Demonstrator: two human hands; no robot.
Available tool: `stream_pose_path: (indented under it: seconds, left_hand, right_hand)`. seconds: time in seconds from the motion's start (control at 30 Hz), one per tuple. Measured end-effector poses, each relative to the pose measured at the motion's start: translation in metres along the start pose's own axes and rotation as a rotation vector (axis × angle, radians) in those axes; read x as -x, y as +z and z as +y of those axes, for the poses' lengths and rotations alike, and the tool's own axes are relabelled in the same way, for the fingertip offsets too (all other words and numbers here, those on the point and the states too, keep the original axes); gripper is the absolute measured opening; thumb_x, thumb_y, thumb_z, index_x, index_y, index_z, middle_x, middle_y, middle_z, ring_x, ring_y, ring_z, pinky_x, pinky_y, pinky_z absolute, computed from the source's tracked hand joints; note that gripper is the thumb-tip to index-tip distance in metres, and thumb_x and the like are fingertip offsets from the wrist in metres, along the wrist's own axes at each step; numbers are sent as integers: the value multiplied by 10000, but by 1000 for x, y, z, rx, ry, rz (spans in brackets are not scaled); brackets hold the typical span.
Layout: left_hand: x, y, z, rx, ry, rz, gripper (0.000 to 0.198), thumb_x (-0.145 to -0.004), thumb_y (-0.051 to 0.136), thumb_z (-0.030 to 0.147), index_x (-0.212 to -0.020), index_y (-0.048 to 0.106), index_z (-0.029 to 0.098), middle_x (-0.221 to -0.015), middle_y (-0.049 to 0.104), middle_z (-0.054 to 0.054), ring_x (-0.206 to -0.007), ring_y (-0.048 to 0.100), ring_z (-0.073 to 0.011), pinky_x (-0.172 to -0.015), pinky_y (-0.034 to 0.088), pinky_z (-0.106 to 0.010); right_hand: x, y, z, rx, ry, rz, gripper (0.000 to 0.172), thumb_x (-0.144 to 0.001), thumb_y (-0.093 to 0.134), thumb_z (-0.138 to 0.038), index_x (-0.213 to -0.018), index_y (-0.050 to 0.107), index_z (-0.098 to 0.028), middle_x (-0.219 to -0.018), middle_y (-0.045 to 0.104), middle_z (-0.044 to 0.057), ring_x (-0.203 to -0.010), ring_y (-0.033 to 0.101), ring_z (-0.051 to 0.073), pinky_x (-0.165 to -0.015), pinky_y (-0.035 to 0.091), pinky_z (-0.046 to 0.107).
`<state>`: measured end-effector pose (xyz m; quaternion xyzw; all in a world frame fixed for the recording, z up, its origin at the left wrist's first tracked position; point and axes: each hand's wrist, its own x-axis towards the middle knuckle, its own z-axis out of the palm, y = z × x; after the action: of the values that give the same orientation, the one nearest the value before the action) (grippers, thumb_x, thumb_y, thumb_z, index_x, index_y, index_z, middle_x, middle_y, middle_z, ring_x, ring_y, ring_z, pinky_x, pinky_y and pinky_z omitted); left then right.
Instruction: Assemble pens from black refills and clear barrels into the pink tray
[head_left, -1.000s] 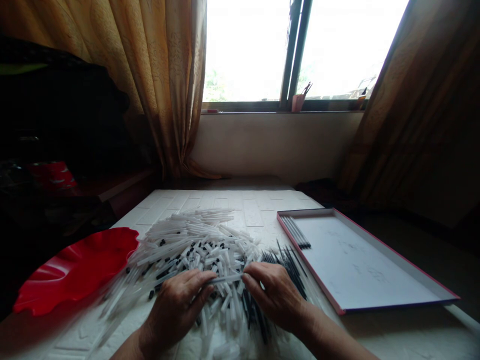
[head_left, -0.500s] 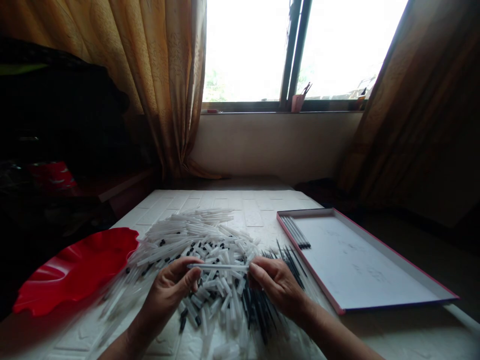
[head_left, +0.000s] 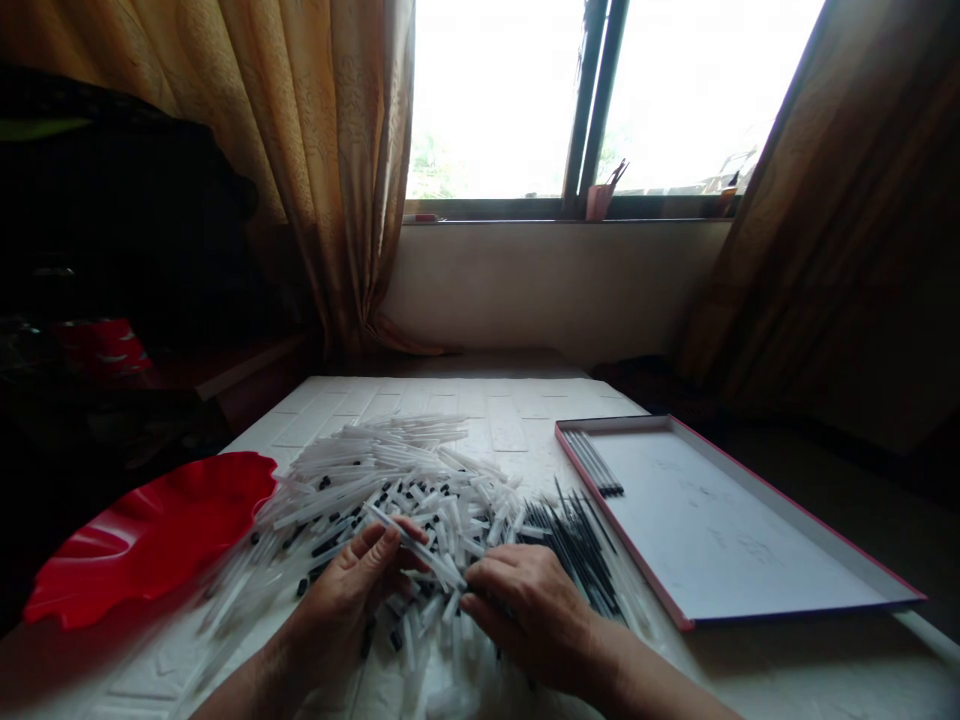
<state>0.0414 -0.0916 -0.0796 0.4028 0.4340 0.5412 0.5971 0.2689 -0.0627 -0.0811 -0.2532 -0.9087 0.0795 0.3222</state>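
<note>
My left hand [head_left: 366,572] pinches a slim, clear-white pen [head_left: 412,543] between thumb and fingers. The pen slants down to the right. My right hand [head_left: 529,605] is closed, with its fingertips at the pen's lower end; a small dark bit shows there, too hidden to name. Under and around both hands lies a heap of white caps [head_left: 450,520] and small black plugs [head_left: 396,640]. Behind them are many clear pen barrels [head_left: 360,455]. A bundle of dark ink refills [head_left: 577,545] lies beside my right hand, partly covered by it.
To the right is a shallow tray [head_left: 679,612] with a pink rim and several finished-looking pens [head_left: 592,462] along its left side. A red scalloped basin [head_left: 157,530] stands at the left. The white brick-patterned table [head_left: 510,400] reaches towards the window wall.
The pen has turned from level to slanting down to the right. My right hand has moved down and a little left with the pen's end; my left hand has shifted slightly right.
</note>
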Motion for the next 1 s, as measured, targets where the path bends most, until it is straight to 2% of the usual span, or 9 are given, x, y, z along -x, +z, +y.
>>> stream_pose_path:
  seconds: [0.13,0.23,0.33,0.4,0.5,0.63,0.77,0.9,1.0]
  left_hand:
    - [0,0,0,39,-40,-40,471,-748,794,592,-964,689,187,-980,773,-76,-873,748,-232,-701,562,-289]
    - [2,3,0,50,-47,-54,494,-740,784,620,-946,662,188,-909,778,-61,-852,756,-239,-710,563,-303]
    - [2,6,0,46,-27,-50,491,-756,780,608,-973,636,192,-756,736,-8,-725,741,-192,-670,554,-276]
    - [0,6,0,31,-8,-42,500,-766,768,609,-1007,615,198,-638,657,43,-571,680,-141,-552,513,-223]
    - [-6,2,-1,0,24,-13,548,-752,735,662,-1016,591,204,-539,495,113,-352,433,-47,-356,332,-138]
    - [-11,-5,-2,-67,47,10,505,-797,675,658,-988,581,199,-509,350,146,-334,182,-21,-306,172,-108]
    - [-11,-5,-8,-160,45,-17,488,-837,624,659,-931,608,180,-500,319,138,-350,172,-33,-317,168,-121]
    - [-12,-3,-15,-241,48,-63,614,-762,621,767,-904,629,169,-456,285,146,-354,155,-39,-322,134,-138]
    - [-11,-3,-16,-304,50,-98,617,-766,620,766,-901,646,164,-451,278,142,-363,168,-44,-333,123,-148]
  right_hand:
    - [2,7,-2,42,-9,-57,227,-932,527,-282,-727,592,-208,-662,658,14,-575,589,148,-579,371,256]
    - [3,9,-4,52,-22,-101,200,-920,559,-287,-739,600,-213,-662,667,8,-586,595,152,-582,371,261]
    - [2,7,-5,39,-52,-133,215,-928,567,-306,-741,617,-213,-658,679,7,-605,614,159,-589,378,264]
    - [0,4,-5,38,-46,-124,257,-949,527,-292,-725,621,-210,-652,676,11,-595,615,156,-593,384,263]
    - [-1,0,1,37,9,-55,307,-975,453,-256,-728,628,-204,-664,674,23,-589,617,149,-597,387,254]
    - [-2,-3,11,60,104,13,284,-973,437,-227,-788,651,-202,-692,675,27,-615,625,153,-594,382,246]
    - [-3,-1,9,108,106,1,230,-962,469,-207,-865,677,-215,-750,678,25,-651,625,159,-615,392,252]
    - [-5,3,-1,170,91,-43,87,-907,608,-245,-920,691,-225,-858,704,38,-757,640,197,-700,427,287]
    - [-9,9,-6,238,124,-126,127,-847,705,-273,-959,695,-212,-906,719,61,-800,638,224,-698,435,297]
